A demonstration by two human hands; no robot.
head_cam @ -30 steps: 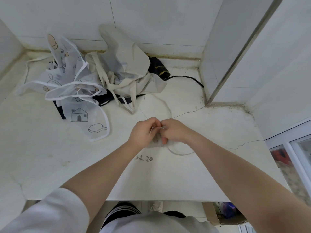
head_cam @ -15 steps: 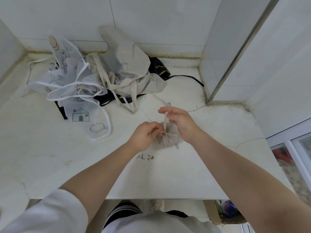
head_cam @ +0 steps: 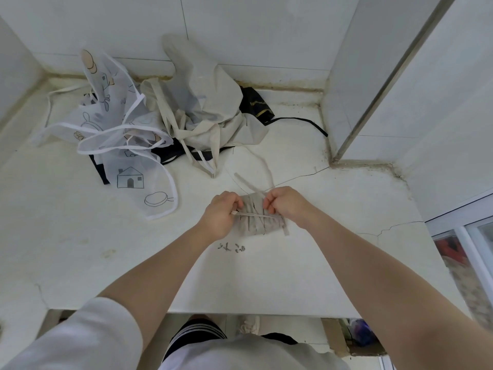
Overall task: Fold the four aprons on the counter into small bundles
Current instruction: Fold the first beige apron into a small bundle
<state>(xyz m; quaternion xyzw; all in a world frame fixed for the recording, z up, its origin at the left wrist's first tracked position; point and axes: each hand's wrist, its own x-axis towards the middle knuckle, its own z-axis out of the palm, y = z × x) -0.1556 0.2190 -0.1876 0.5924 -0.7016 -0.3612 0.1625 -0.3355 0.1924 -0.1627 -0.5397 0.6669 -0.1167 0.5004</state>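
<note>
— Two hands at frame centre, both clenched on strap ends. Left hand (head_cam: 221,216) is curled round the strap (head_cam: 253,214) that runs across the front of the beige bundle (head_cam: 262,218); right hand (head_cam: 286,205) is fisted on strap at the bundle's upper right edge.

— Where's the bundle sat?

— On the counter (head_cam: 266,276), mid-frame, wedged btwn the two hands, both touching it. A loose strap tail (head_cam: 249,184) is trailed up and away from it twd the pile; a short end is seen poking out at the bundle's lower right.

— And the other aprons?

— Heaped in the upper left of frame, unfolded. Sheer printed apron (head_cam: 125,145) w/ white trim is spread furthest left, house drawing on its lower flap. Beige apron (head_cam: 213,110) is piled right of it, propped partly against the back wall. Black apron (head_cam: 256,105) is mostly buried under both; a corner and one black strap are shown at the pile's right side.

— Anything else?

— Small dark scribble marks (head_cam: 232,247) on the counter just below the bundle. Cracks are visible in the counter at right.
</note>
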